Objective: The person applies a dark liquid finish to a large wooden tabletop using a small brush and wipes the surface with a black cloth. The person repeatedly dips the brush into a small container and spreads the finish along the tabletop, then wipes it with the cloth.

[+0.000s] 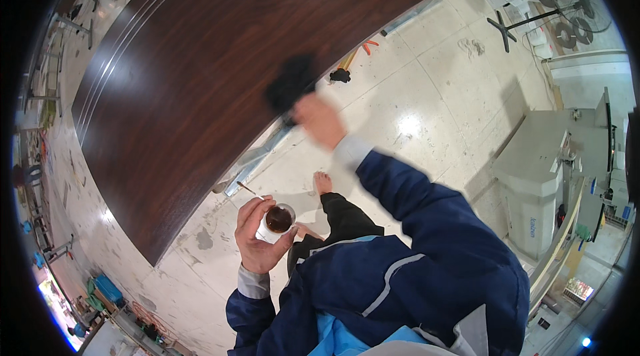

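Panel [193, 83]: glossy dark red-brown wood grain, pale parallel lines toward its left end; fills the upper left.
Left hand [257, 239]: fingers curled round a cup [269, 233] of brown liquid [279, 219], held clear of the panel, presumably against drips; thin stick [248, 188] pokes out.
Right hand [320, 119]: blurred, gripping a black pad [291, 83] at the near edge; contact unclear.

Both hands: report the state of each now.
Left hand: closed around a small cup, dark brown inside.
Right hand: holding a black cloth-like thing, motion-blurred.
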Demonstrator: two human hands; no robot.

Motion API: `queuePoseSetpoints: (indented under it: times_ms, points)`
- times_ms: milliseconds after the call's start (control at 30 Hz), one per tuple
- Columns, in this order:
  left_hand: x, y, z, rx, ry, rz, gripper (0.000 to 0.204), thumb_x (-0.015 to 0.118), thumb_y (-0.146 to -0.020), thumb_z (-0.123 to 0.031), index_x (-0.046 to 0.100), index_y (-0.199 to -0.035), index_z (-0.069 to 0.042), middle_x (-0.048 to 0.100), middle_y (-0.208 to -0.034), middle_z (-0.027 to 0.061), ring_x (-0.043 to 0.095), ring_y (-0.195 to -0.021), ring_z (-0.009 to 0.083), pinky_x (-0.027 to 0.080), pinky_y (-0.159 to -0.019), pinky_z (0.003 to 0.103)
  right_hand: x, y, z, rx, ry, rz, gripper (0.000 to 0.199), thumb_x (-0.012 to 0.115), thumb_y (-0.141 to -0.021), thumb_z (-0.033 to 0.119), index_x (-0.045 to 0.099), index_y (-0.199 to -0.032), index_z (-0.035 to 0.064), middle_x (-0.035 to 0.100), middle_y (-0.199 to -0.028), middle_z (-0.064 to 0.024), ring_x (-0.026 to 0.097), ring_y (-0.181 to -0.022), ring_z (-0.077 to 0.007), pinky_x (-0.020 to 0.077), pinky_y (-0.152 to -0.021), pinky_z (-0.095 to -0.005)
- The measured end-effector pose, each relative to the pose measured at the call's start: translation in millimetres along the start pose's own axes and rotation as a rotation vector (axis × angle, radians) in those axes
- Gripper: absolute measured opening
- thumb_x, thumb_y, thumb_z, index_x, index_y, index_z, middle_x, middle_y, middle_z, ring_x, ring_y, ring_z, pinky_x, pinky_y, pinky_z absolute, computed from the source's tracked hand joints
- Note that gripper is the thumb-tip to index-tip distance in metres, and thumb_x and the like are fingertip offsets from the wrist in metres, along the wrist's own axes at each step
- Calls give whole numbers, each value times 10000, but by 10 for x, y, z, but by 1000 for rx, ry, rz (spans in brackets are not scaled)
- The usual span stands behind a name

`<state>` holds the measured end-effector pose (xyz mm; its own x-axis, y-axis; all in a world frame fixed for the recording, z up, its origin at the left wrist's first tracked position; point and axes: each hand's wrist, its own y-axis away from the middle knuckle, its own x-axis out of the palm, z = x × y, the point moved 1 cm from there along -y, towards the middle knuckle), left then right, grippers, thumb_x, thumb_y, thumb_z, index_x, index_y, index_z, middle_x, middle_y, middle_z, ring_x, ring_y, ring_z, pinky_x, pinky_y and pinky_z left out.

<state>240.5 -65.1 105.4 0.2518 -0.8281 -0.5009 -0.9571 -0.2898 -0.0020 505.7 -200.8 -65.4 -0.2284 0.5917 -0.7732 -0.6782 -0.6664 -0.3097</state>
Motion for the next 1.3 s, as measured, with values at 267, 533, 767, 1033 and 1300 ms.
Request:
queuePoseSetpoints:
  times_ms: [267,533,767,1033,1300]
  points:
    - [-322,225,-53,83,50,28,636,940,-679,-215,731,-1242,-5,688,-1306,187,668,-1229,341,534,-1053,431,128,-27,1212,379,-760,-14,296,722,-936,202,745,-1188,48,740,-1175,-191,727,-1064,-398,577,-951,-432]
    - [-830,511,428,79,68,83,605,949,-646,-170,762,-1204,-34,713,-1284,163,657,-1237,342,525,-1071,433,-818,-651,-275,589,236,-306,452,686,-1011,365,710,-1317,34,757,-1173,-260,717,-1115,-443,572,-964,-494]
    - [-1677,925,1168,164,70,190,622,964,-660,-182,757,-1232,-50,716,-1301,153,665,-1235,332,533,-1072,436,481,-426,1673,342,254,-21,250,628,-962,317,741,-1057,116,752,-1035,-174,706,-1063,-405,573,-923,-543]
    - [-2375,1421,1703,171,8,238,619,967,-668,-169,751,-1234,-39,714,-1307,165,674,-1229,338,541,-1064,429,1236,-843,3445,432,-672,-157,545,770,-942,416,738,-1346,51,775,-1190,-235,733,-1120,-382,557,-1015,-446]
    - [-2461,1640,1672,202,74,209,635,944,-682,-127,730,-1272,-36,709,-1321,162,670,-1243,339,540,-1067,427,1049,614,3896,654,-1287,445,440,719,-1061,357,752,-1338,17,770,-1276,-63,691,-1163,-162,587,-940,-357]
